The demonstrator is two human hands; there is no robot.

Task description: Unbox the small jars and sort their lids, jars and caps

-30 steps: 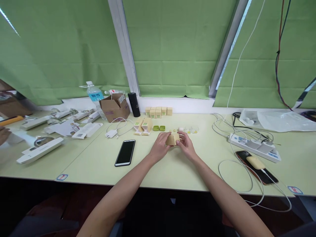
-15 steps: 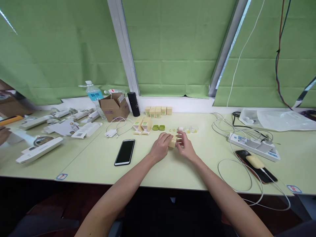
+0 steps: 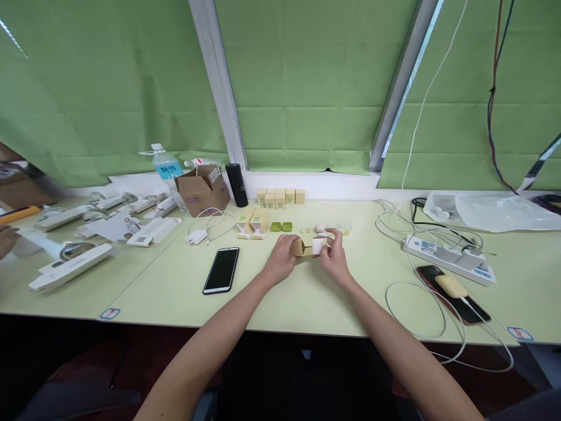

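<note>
Since half a second ago the right hand has shifted away from the left hand, and a white panel now shows between them. Both hands work over a pale green table standing against a low white ledge, with green blinds hanging behind and grey window posts between them. The tan carton sits at the left hand's fingertips, that hand curled around its outer side; the right thumb and fingers pinch the white panel just to its right. Whether carton and panel are joined is hard to tell at this size. Beyond the hands stand two card holders, two green cases, two tiny yellowish pieces and one whitish cylinder; farther back are at least five small boxes. Two phones lie on the table, one on either side of the arms.
</note>
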